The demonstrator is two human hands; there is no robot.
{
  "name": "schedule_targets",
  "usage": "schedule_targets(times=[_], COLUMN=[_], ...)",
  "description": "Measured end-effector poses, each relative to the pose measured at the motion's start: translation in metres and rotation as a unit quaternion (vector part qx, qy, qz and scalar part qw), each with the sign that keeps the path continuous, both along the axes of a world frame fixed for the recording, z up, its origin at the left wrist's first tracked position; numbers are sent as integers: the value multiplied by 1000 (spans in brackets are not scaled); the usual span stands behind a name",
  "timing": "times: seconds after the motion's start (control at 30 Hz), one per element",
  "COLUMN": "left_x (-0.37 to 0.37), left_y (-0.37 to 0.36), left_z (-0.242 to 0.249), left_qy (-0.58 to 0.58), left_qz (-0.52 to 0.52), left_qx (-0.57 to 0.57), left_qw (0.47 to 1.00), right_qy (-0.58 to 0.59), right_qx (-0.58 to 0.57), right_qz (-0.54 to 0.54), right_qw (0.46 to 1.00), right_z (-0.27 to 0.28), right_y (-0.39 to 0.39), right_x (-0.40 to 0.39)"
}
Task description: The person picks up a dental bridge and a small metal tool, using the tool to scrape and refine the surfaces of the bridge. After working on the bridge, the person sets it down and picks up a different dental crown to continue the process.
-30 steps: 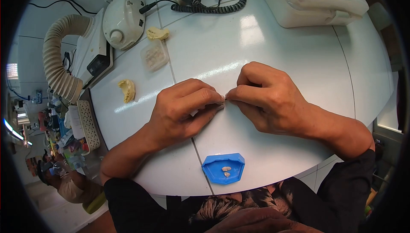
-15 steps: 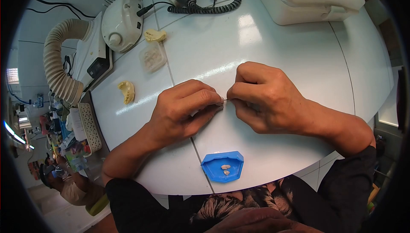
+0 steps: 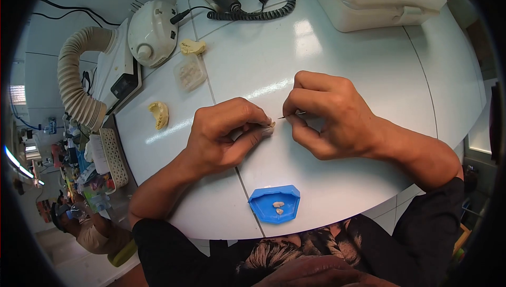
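The left hand pinched a small pale tooth-shaped piece between thumb and fingertips above the white tiled table. The right hand gripped a thin metal pin, its tip just beside the piece.

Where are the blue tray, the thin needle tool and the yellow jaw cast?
blue tray (image 3: 261, 205), head view, left rim.
needle tool (image 3: 289, 115), head view, bare shaft.
yellow jaw cast (image 3: 159, 115), head view, middle.

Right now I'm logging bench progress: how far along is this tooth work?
Two small teeth already lie in the blue tray. In hand: the left hand pinches a tiny pale piece, and the right hand aims a thin pointed tool at it. Two yellow casts sit untouched.
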State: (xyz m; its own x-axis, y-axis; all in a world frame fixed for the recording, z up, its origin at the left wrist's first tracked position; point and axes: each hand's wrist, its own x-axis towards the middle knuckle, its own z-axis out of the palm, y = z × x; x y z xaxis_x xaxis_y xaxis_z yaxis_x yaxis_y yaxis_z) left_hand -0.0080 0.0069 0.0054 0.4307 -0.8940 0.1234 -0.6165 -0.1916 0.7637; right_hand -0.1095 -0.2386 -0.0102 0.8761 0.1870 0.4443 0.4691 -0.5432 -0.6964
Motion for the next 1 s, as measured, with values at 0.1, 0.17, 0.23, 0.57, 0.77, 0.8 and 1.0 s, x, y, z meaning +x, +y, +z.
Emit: schedule_targets(times=[0.1, 0.17, 0.23, 0.57, 0.77, 0.8, 1.0], left_x=[-2, 0, 1, 2, 2, 2, 4], left_y=[3, 4, 4, 3, 2, 2, 2], left_z=[-10, -6, -4, -9, -3, -2, -10], left_qy=[123, 112, 111, 120, 101, 96, 86], left_qz=[60, 47, 40, 32, 23, 20, 14], left_qx=[-39, -25, -16, -30, -16, -15, -49], left_qw=[990, 992, 993, 992, 994, 995, 995], right_qy=[65, 47, 37, 6, -16, -19, -21], right_qx=[45, 53, 51, -11, -29, -32, -23], right_qz=[5, 15, 23, 31, 28, 30, 32], right_qw=[997, 997, 998, 999, 999, 999, 999], right_z=[10, 7, 5, 6, 8, 9, 8], right_y=[-6, -3, -3, 0, 2, 2, 3], right_x=[2, 2, 2, 2, -2, -2, -2])
